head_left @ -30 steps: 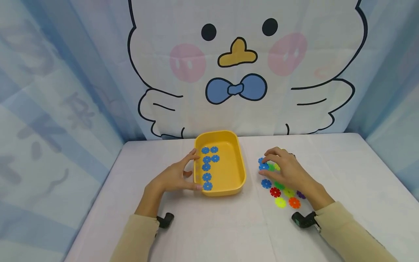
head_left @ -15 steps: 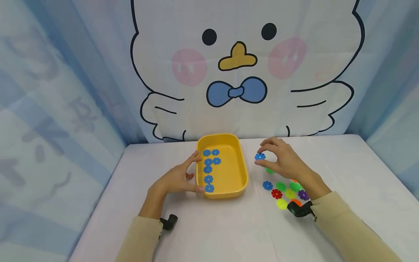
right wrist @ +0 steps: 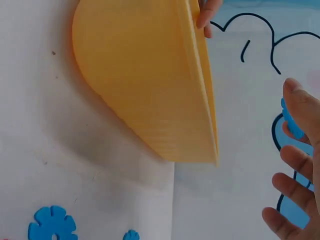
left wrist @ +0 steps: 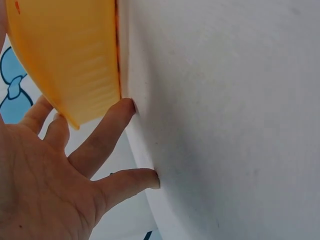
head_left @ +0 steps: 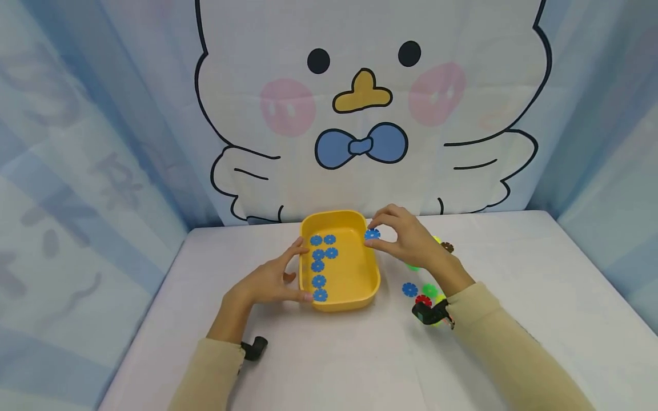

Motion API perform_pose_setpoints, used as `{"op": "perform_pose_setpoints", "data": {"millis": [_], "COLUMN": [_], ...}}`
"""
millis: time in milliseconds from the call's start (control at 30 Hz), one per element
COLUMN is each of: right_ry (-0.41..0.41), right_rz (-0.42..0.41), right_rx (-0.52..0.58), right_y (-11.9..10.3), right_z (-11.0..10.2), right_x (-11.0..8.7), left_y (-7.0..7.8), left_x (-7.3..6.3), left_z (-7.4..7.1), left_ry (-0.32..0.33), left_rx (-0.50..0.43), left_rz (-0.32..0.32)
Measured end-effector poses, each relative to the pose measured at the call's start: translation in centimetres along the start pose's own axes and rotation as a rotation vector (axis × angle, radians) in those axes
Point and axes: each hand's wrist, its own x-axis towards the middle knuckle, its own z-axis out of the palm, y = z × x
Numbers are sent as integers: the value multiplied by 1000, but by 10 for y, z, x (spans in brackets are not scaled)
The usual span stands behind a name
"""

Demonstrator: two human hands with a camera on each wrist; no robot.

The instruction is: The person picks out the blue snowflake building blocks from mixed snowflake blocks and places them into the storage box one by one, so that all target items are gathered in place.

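Observation:
My left hand [head_left: 269, 279] holds the yellow plastic tray [head_left: 370, 288] at its left side, thumb at the front corner and a finger at the rim. In the left wrist view, other fingertips [left wrist: 127, 106] reach down beside the tray's outer wall. Between thumb and fingers my right hand [head_left: 408, 237] pinches a blue snowflake disc [head_left: 372, 234], close by the tray's right rim. Several blue discs [head_left: 319, 281] lie inside the tray along its left side, with two pairs side by side toward the back.
Right of the tray, loose discs lie on the white tablecloth [head_left: 349, 365]: a blue one [head_left: 409, 289], a red one [head_left: 424, 300], a brown one [head_left: 447, 247] and several green or yellow ones, partly hidden under my right forearm. A printed curtain [head_left: 360, 188] stands behind the table.
My right hand has picked up a blue disc from the loose pieces and carried it left to the tray's right rim. The left hand stays at the tray.

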Motion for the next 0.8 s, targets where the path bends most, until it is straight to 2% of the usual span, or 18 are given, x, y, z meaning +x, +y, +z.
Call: {"op": "perform_pose_setpoints", "data": {"millis": [233, 433, 800], "right_ry": [-22, -53, -134], "right_rz": [-17, -44, -10], "right_rx": [32, 55, 21], "right_y": [-8, -13, -28], "right_z": [8, 11, 30], "right_x": [15, 27, 39], "left_y": [0, -1, 0], "left_x": [0, 2, -1], "left_z": [-4, -2, -1], "left_ry": [0, 2, -4], "left_rx": [-9, -10, -3], "left_rz": [10, 20, 0]}}
